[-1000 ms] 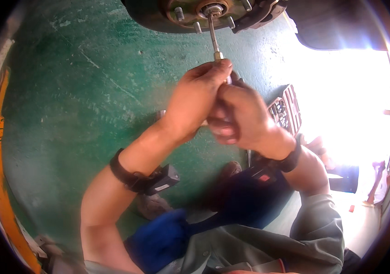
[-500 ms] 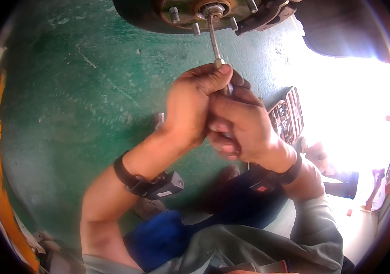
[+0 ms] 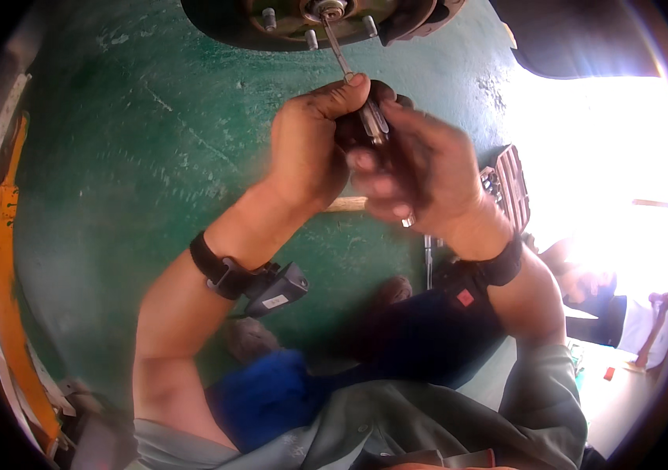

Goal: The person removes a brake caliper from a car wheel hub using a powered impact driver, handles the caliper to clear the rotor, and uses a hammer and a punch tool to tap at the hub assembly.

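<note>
My left hand grips a screwdriver, its thumb laid along the tool near the base of the slim metal shaft. The shaft slants up and left, and its tip meets the centre of a wheel hub at the top of the view. Several bare studs stand out from the hub face. Beside the handle's rear end, my right hand has its fingers apart and slightly blurred. Part of the handle shows uncovered between both hands. Whether a right fingertip still touches it is hard to see.
Behind my hands a wooden handle lies on the green floor. To the right are an opened tool case and a metal bar tool. An orange metal frame runs along the left. My shoes are below.
My right hand has loosened from around the screwdriver handle and its fingers have spread. The left hand keeps its grip. Hands and hub appear slightly higher and further left in the view.
</note>
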The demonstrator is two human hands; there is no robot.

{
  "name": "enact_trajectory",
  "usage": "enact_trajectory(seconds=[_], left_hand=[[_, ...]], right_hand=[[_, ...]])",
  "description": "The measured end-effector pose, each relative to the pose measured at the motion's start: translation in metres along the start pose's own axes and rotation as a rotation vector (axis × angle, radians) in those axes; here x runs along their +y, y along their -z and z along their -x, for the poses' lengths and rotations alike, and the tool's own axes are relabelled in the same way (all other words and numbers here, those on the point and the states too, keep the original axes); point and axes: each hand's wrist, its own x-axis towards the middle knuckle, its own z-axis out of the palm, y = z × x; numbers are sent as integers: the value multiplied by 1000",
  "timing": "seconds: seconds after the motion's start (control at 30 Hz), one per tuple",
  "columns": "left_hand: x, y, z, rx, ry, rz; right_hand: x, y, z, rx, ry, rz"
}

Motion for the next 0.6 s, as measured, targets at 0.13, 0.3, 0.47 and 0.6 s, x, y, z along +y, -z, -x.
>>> enact_trajectory(seconds=[0.13,0.3,0.47,0.6], left_hand=[[3,0,5,-101,55,125],[7,1,12,-6,-10,-137],[10,8,12,-21,-19,-133],[12,10,13,-34,-12,-107]], right_hand=[[18,19,-2,-296,-225,-166],[27,-11,1,8,-170,30],[32,-39,2,216,-56,90],[41,-46,0,263,47,124]])
